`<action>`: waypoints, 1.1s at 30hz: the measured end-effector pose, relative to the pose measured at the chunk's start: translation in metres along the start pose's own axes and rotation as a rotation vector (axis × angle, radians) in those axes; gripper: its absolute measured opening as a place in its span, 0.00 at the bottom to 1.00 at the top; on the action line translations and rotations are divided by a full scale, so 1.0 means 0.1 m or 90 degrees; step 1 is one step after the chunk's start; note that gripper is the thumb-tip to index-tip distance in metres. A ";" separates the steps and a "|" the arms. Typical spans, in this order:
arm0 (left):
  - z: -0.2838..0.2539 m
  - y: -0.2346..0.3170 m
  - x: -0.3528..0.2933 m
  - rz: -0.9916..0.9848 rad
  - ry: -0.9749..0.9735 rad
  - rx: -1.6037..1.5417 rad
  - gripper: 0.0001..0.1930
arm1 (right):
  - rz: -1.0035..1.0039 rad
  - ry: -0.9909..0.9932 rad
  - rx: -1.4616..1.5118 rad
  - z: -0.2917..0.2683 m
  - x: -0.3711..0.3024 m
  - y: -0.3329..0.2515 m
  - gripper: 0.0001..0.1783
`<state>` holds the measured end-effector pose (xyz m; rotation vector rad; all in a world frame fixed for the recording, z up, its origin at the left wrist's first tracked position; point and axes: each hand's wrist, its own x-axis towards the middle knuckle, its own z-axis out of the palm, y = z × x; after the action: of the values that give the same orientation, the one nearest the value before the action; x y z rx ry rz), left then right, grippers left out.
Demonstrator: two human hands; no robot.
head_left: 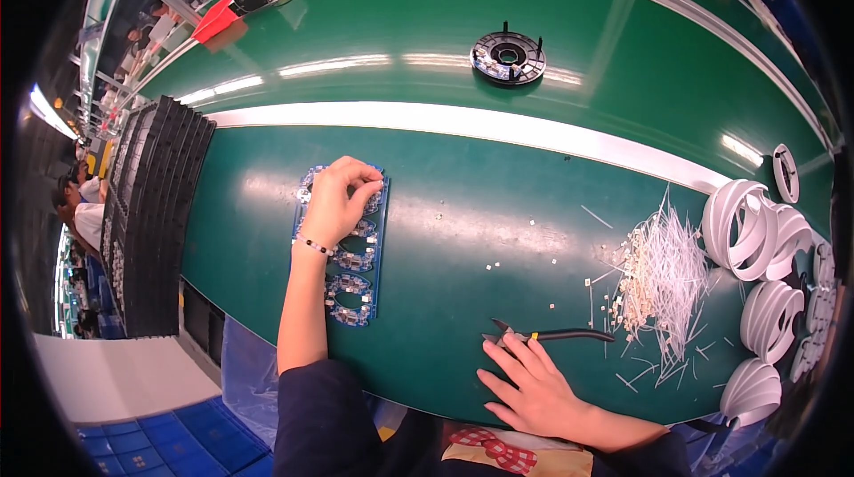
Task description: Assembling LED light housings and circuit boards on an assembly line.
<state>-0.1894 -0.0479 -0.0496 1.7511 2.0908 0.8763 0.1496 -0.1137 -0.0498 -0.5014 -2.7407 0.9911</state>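
Observation:
Blue circuit boards [349, 282] lie in a column on the green table, left of the middle. My left hand [336, 198] is over their far end, with thumb and index finger pinched together; whatever is between the fingertips is too small to make out. Near the front edge, my right hand [536, 391] lies with its fingers spread and holds nothing. Just beyond its fingertips is a pair of cutting pliers [569, 335] with dark handles, its jaws pointing left. Several tiny white pieces [495, 266] are scattered between the boards and the pliers.
At right lies a heap of white strips [669, 277] with small cream connectors [630, 281] beside it. White spiral-ribbed rings [770, 321] line the right edge. Stacked black trays [156, 219] stand at left. A round black part [508, 59] sits past the white rail [445, 124].

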 end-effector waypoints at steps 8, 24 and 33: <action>0.01 -0.17 -0.11 0.042 0.111 -0.054 0.02 | -0.005 0.008 0.002 0.04 0.03 -0.06 0.24; 0.85 1.67 0.90 0.578 -0.192 0.047 0.06 | 0.258 0.699 -0.505 -1.55 -0.51 0.83 0.13; 1.53 1.08 2.58 0.015 -0.132 0.232 0.40 | 0.438 0.566 -0.412 -1.63 -0.60 1.36 0.12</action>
<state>-0.0768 0.2494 -0.0602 1.9455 2.1936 0.3099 0.2851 0.0576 -0.0176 -1.5849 -1.9758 -0.1400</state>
